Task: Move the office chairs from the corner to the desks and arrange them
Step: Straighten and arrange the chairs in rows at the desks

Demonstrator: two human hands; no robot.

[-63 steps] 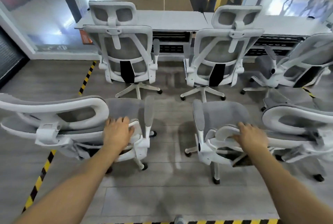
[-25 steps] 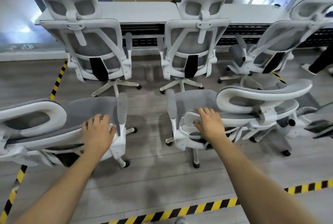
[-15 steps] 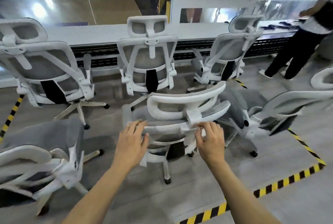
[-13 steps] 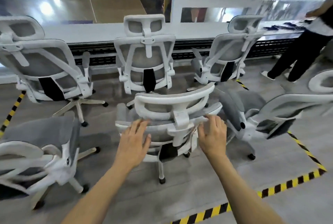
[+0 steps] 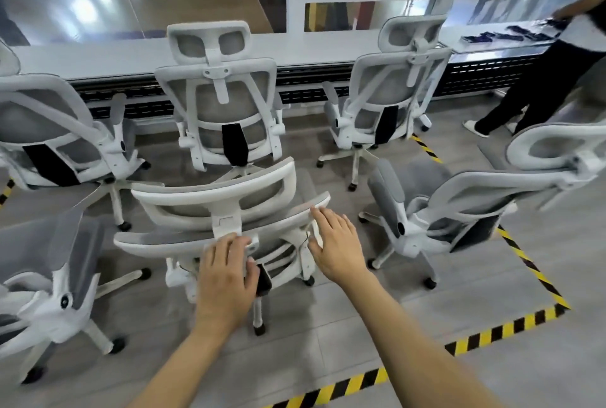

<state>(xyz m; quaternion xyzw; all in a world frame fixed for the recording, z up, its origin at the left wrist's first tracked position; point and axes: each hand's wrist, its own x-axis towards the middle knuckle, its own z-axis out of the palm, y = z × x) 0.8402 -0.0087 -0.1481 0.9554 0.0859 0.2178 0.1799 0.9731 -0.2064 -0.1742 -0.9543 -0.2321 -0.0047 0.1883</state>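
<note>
A white-framed office chair with grey mesh [image 5: 210, 207] stands right in front of me, its back towards me and its headrest tilted. My left hand [image 5: 226, 263] lies on the middle of its backrest frame, just below the headrest post. My right hand [image 5: 337, 243] holds the right edge of the same backrest, thumb under and fingers over. Three matching chairs are parked at the long white desk [image 5: 98, 56]: one at the left [image 5: 49, 132], one in the centre [image 5: 223, 106], one at the right [image 5: 393, 89].
A reclined chair [image 5: 459, 197] stands close on the right, another [image 5: 65, 260] close on the left. Yellow-black floor tape [image 5: 492, 335] runs along the near floor. A person in dark trousers [image 5: 541, 79] stands at the desk's far right end.
My left hand left the left chair, and my view turned right. Both hands came onto the centre chair's backrest as it swung its back towards me.
</note>
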